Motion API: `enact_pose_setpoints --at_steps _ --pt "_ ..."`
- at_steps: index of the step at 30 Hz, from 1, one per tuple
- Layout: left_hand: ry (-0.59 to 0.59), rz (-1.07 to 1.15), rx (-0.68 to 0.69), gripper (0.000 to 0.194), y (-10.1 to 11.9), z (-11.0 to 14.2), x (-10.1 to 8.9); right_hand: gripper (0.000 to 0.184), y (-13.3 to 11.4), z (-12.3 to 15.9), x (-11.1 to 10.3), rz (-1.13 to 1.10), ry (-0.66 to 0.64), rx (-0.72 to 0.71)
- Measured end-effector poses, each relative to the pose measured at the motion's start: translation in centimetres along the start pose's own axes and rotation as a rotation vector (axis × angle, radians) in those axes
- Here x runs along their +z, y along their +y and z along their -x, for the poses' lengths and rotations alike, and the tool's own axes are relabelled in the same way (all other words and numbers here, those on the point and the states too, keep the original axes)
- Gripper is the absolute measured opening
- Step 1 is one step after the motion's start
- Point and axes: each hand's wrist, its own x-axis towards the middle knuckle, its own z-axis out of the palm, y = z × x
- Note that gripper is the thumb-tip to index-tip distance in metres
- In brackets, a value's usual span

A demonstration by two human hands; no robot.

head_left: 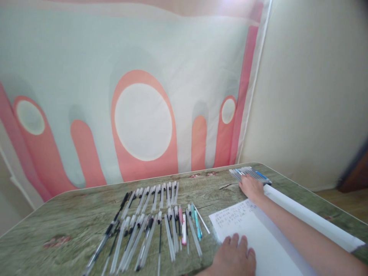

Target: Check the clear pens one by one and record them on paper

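My left hand (235, 256) lies with its fingers spread on the near left part of a white sheet of paper (276, 245) with handwriting at its top. My right hand (250, 187) reaches across the paper to the far right of the table. Its fingers are stretched over a row of clear-barrelled pens (236, 175) and touch them; the fingertips are small and blurred. A blue pen (261, 175) lies at the right side of that row, beyond the hand.
Capped clear pens (156, 197) form a back row on the wood-patterned table (86, 230). A front row of pens (138, 245) includes a pink pen (184, 230) and a teal pen (198, 224). A white rolled or folded strip (310, 216) runs along the right. A patterned cloth (184, 76) hangs behind.
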Motion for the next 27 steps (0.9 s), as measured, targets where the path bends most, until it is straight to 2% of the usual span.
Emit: enact_pose_setpoints --at_steps 3,6,9,13,17,20,23,25,27 --pt "-0.008 -0.013 0.015 0.064 0.5 0.7 -1.0 0.023 -1.6 0.8 -0.3 -0.041 0.042 -0.069" --pt "-0.006 -0.024 0.023 0.067 0.8 1.1 -1.5 0.021 -4.7 2.0 -0.7 -0.205 0.048 -0.185" --pt "0.015 -0.039 0.026 0.065 0.7 1.2 -1.4 0.020 -8.4 3.8 -1.5 -0.413 -0.100 -0.306" --pt "0.111 -0.076 0.051 0.061 0.3 1.2 -0.9 0.019 -12.0 6.2 -2.2 -0.592 -0.158 -0.442" --pt "0.097 -0.094 0.109 0.051 -0.3 1.0 -1.4 0.017 -12.9 8.2 -1.9 -0.712 -0.187 -0.497" --pt "0.068 -0.095 0.160 0.036 -1.2 1.3 -3.1 0.017 -12.6 8.8 -1.5 -0.717 -0.165 -0.534" --pt "0.016 -0.046 0.042 0.027 -2.8 2.5 -6.1 0.016 -12.2 8.7 -1.3 -0.711 -0.142 -0.550" --pt "0.023 -0.036 -0.134 0.025 -4.4 3.6 -8.2 0.015 -12.1 8.5 -1.4 -0.724 -0.168 -0.559" --pt "0.097 -0.066 -0.311 0.021 -6.3 4.7 -9.8 0.013 -12.0 8.5 -1.6 -0.736 -0.196 -0.577"
